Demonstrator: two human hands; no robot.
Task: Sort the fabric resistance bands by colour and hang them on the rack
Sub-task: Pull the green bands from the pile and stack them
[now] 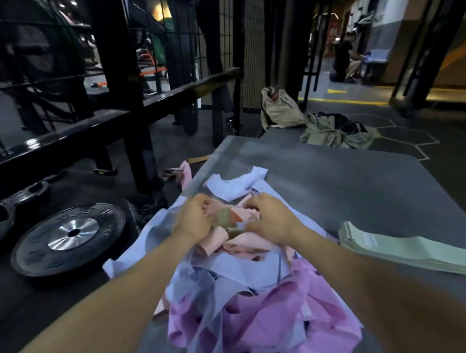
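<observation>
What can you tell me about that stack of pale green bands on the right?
The pale green bands lie flat in a tidy stack of many thin layers on the grey platform, apart from the mixed pile. They look like soft woven fabric, with a small white label near the far end. The stack runs off towards the picture's right edge. Neither hand touches it.

- The room is dim; the black rack (122, 101) at the upper left is nearly lost in darkness.
- The brightest light sits at the upper right, in the hallway (355, 36), warm and hazy.
- A sharp glare spot shines on the steel hub of the weight plate (70, 239) on the floor.
- Both forearms smear into soft blur at the lower corners.
- Wide-angle bending curves the posts and edges at the frame's sides.
- The whole picture is soft and grainy; far details are indistinct.
</observation>
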